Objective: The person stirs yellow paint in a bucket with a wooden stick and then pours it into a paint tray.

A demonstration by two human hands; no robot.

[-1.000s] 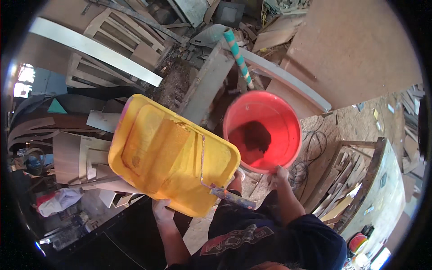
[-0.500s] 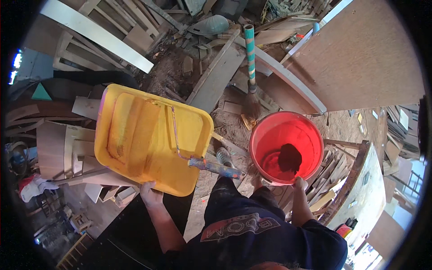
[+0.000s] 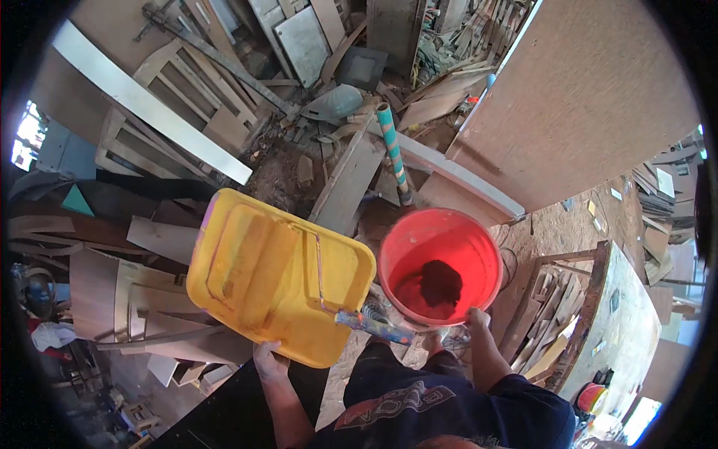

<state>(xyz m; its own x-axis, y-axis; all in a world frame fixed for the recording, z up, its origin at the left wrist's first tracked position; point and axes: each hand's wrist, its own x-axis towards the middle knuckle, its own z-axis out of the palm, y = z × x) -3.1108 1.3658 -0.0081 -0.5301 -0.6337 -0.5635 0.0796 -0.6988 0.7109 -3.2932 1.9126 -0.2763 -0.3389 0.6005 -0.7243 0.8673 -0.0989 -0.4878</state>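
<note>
My left hand (image 3: 271, 361) grips the lower edge of a yellow paint tray (image 3: 262, 277) stained darker orange. A roller (image 3: 374, 327) lies across it, its paint-smeared handle or sleeve sticking out over the tray's lower right edge. My right hand (image 3: 479, 318) is closed on the rim of a red plastic bucket (image 3: 430, 232) with a dark patch at its bottom. The bucket is just right of the tray. Beyond the bucket stands a teal-striped broom handle (image 3: 391, 150), its head mostly hidden.
Wood offcuts (image 3: 551, 314) fill a frame at right, beside a pale board (image 3: 621, 314). A large plywood panel (image 3: 576, 97) stands upper right. A white plank (image 3: 149, 101), wooden frames and scraps crowd the upper left. A black surface (image 3: 232, 411) is below my left arm.
The tray and bucket now sit lower in the picture than a second ago. Since half a second ago they have come closer together, hiding the broom head, and the surroundings have shifted in view.
</note>
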